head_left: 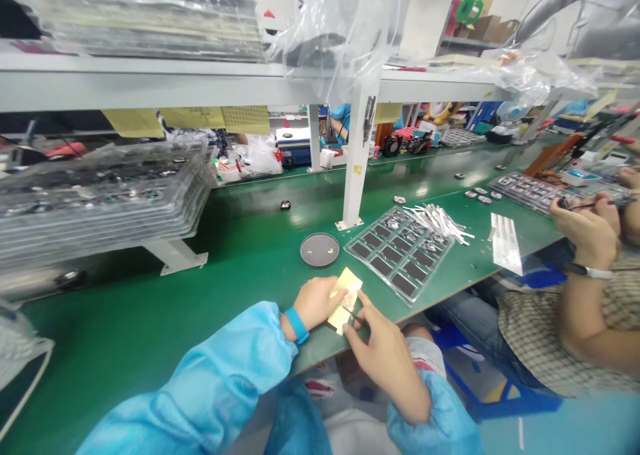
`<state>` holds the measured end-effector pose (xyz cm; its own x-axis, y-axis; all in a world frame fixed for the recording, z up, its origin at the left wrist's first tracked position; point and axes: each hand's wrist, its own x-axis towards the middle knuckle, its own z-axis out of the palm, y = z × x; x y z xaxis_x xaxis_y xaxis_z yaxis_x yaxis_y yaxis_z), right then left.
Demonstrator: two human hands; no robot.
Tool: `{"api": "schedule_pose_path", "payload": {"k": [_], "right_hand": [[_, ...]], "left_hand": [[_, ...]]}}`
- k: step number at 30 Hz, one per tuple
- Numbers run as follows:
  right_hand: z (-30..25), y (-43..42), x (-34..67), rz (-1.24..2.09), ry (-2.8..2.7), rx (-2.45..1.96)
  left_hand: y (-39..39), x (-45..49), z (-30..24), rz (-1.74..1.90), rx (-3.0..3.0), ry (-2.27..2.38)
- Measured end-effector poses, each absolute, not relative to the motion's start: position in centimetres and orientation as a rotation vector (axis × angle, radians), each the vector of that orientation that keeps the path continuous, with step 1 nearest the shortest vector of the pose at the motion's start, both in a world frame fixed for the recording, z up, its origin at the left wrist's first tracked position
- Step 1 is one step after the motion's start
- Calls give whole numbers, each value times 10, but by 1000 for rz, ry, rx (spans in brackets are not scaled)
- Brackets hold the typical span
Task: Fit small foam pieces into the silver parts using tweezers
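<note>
My left hand (314, 302), with a blue band at the wrist, pinches a small yellow sheet (351, 280) at the table's front edge. Small pale bits lie on the middle of that sheet, too small to name. Dark, thin tweezers (354, 315) are in the fingers of my right hand (383, 338), their tip over the sheet. Just beyond is a round grey textured dish (319, 250) with a few tiny pieces on it. To the right lies a clear plastic tray (373, 262) with dark rectangular screens in its compartments.
White strips (440, 223) are heaped on the tray's far corner. A white shelf post (356, 155) stands on the green table (260, 255). Stacked clear trays (100, 208) are at left. At right, another person's hands (590, 232) hold a thin tool near a white label sheet (506, 243).
</note>
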<state>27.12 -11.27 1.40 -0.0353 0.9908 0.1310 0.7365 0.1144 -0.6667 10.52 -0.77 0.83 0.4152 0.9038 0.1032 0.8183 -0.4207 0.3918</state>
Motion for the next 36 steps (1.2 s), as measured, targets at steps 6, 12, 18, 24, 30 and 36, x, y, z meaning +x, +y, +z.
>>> {"api": "schedule_pose_path", "payload": {"k": [6,12,18,24,30,36], "right_hand": [[10,-121,290,620,-1767,-1616],[-23,-156,286,754,-1623,-1450],[-29,-161,267,745,-1839,-1420],[-31,-155,273,703,-1700,-1415],[-31,-160,266,709,-1845,-1420],[-31,-155,264,677,-1780,-1446]], "left_hand": [[-4,104,8,425,2384,1496],[-6,104,9,409,2408,1496],[-7,104,7,423,2437,1516],[-8,104,8,421,2460,1496],[-8,104,8,398,2466,1509],[-8,103,6,405,2472,1502]]}}
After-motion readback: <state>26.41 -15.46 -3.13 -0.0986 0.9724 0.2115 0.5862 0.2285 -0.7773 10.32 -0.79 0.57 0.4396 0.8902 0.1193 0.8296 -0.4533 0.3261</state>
